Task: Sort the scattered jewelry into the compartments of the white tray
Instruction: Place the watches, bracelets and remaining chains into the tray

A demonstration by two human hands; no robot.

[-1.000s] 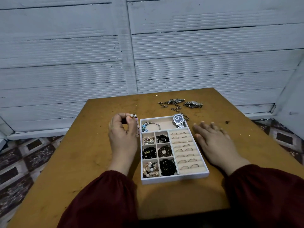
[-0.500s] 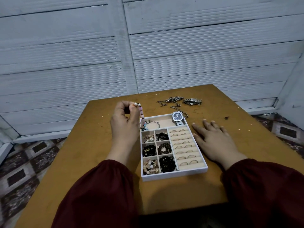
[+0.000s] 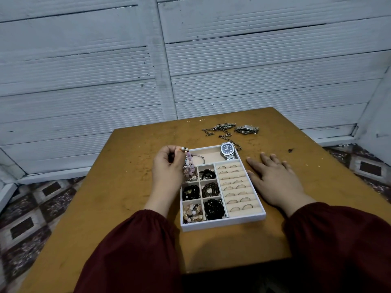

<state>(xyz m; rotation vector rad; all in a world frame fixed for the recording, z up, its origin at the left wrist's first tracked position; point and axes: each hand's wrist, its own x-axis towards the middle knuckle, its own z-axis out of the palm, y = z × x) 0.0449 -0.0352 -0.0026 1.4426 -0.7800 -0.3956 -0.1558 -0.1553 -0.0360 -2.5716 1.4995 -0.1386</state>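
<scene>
The left hand (image 3: 169, 169) pinches a pink beaded bracelet (image 3: 189, 164) hanging over the white tray's (image 3: 224, 224) far-left corner. The right hand (image 3: 275, 181) lies flat on the counter (image 3: 127, 187) beside the tray's right wall.

Both arms are covered by long sleeves of a dark maroon fabric: the left sleeve (image 3: 135, 250) and the right sleeve (image 3: 338, 246) are of the same plain colour, cut full and loose, with soft folds along their length. Each sleeve ends at the wrist in a gathered cuff (image 3: 155, 214), probably elasticated, though the dim light hides the stitching; the gathers form small puckers around the edge. Beyond the cuffs the left hand (image 3: 169, 169) and the right hand (image 3: 275, 180) are bare, and the lower parts of the sleeves merge into deep shadow at the bottom of the view.
</scene>
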